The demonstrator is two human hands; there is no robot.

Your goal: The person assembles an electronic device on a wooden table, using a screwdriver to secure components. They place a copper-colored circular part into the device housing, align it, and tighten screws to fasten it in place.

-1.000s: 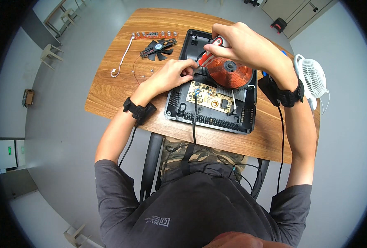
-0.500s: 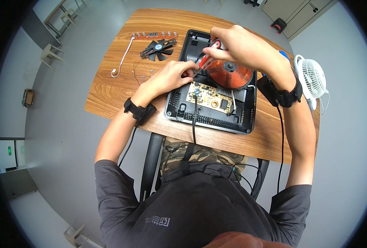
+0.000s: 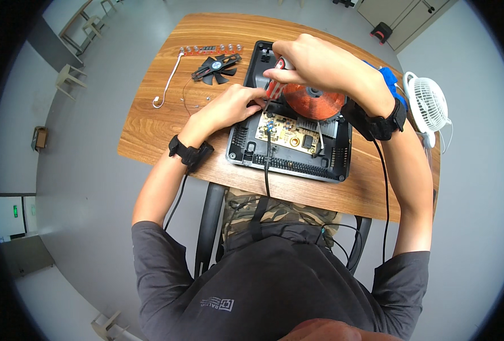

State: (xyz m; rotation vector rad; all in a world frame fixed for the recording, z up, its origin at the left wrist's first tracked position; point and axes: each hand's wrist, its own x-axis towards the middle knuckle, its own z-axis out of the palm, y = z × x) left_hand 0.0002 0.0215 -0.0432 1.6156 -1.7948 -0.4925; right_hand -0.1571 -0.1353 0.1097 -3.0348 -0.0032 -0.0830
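My right hand [image 3: 303, 63] is wrapped round the red and black handle of a screwdriver [image 3: 272, 90]. The screwdriver slants down, its shaft pointing at the upper left corner of a tan circuit board [image 3: 280, 128]. Beside that shaft, my left hand [image 3: 236, 105] has its fingers curled together at the left side of the casing; what they pinch, if anything, is hidden. The board sits in a black open induction cooker casing [image 3: 245, 158]. A round copper coil [image 3: 323, 103] lies in the casing, partly under my right hand.
Left of the casing lie a black fan [image 3: 216, 68], a red strip circuit board [image 3: 212, 50] with a white cable [image 3: 168, 85], and small screws [image 3: 208, 98]. At the wooden table's [image 3: 149, 129] right edge stand a white fan [image 3: 428, 103] and something blue [image 3: 389, 79].
My right hand has shifted left with the screwdriver, which stands more upright now, its shaft closer to the board's corner. The left hand has barely moved.
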